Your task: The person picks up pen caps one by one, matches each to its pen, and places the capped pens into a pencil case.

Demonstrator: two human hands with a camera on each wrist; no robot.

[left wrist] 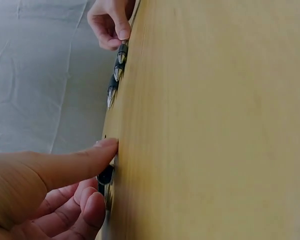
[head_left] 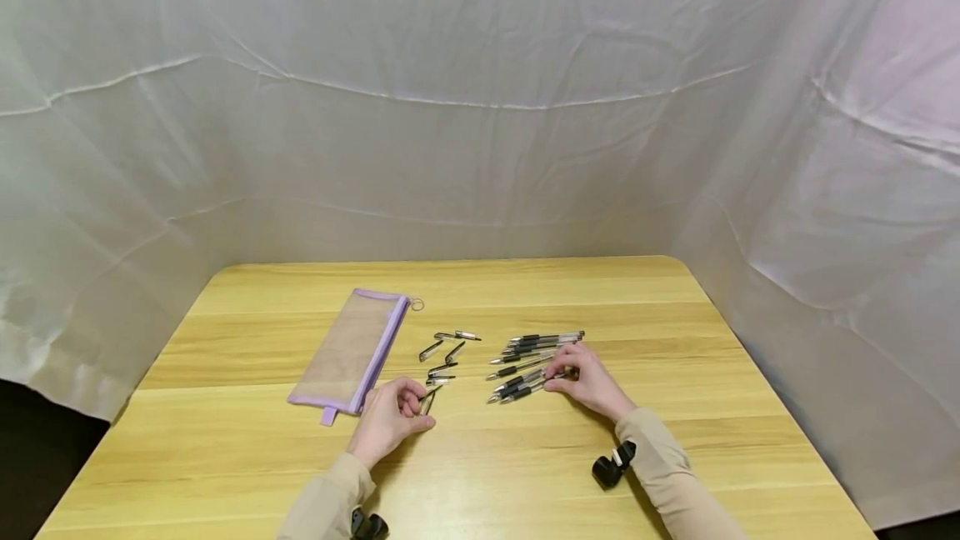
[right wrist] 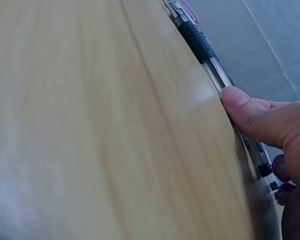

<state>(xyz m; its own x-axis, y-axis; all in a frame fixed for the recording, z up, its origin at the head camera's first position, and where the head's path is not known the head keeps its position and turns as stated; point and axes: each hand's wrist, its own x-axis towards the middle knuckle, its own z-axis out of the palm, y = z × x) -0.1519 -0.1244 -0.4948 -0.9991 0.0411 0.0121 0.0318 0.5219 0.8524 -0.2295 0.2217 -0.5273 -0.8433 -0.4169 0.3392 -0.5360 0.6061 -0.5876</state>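
Capless gel pens (head_left: 525, 338) with clear barrels and black grips lie in a loose row on the table, tips pointing left. My right hand (head_left: 588, 377) pinches the nearest gel pen (right wrist: 197, 42) by its clear barrel, thumb on the near side; the fingertips behind are partly hidden. Left of the pens lie several clear pen caps (head_left: 442, 367) with dark clips. My left hand (head_left: 390, 419) is at the nearest cap (left wrist: 106, 175), thumb and fingers apart on either side of it. Whether the fingertips touch that cap is unclear.
A mesh zip pouch (head_left: 345, 348) with purple edging lies flat left of the caps, close to my left hand. The wooden table (head_left: 480, 473) is enclosed by pale hanging cloth (head_left: 465, 165) at the back and sides.
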